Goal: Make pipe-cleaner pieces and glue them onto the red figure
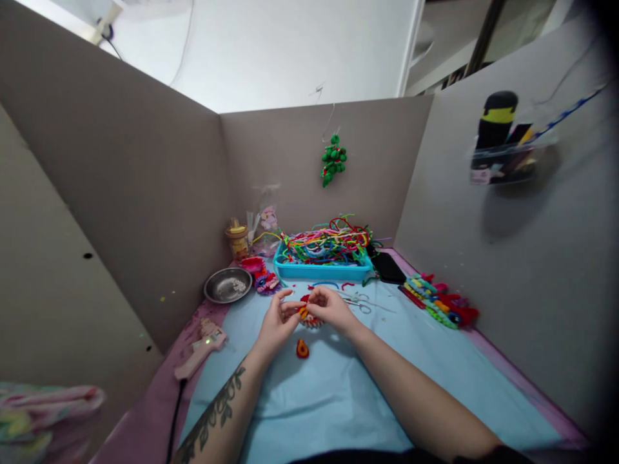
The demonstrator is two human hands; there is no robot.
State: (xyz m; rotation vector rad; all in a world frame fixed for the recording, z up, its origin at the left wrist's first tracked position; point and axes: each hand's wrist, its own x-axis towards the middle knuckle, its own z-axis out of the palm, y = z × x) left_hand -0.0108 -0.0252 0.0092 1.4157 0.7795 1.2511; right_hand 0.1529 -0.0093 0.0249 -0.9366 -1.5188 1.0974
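My left hand [276, 320] and my right hand [329, 308] meet over the light blue mat [338, 386], fingers pinched together on a small red and orange pipe-cleaner piece [304, 312]. A second small red and orange curl [302, 348] lies on the mat just below my hands. A blue tray [323, 269] heaped with coloured pipe cleaners stands right behind my hands.
A pink glue gun [203, 345] lies at the left with its cable running off the front edge. A metal bowl [227, 285], a small jar [236, 238], scissors [360, 303], a black phone [388, 266] and finished colourful pieces [438, 301] surround the mat. Grey cardboard walls enclose three sides; a green ornament [333, 159] hangs at the back.
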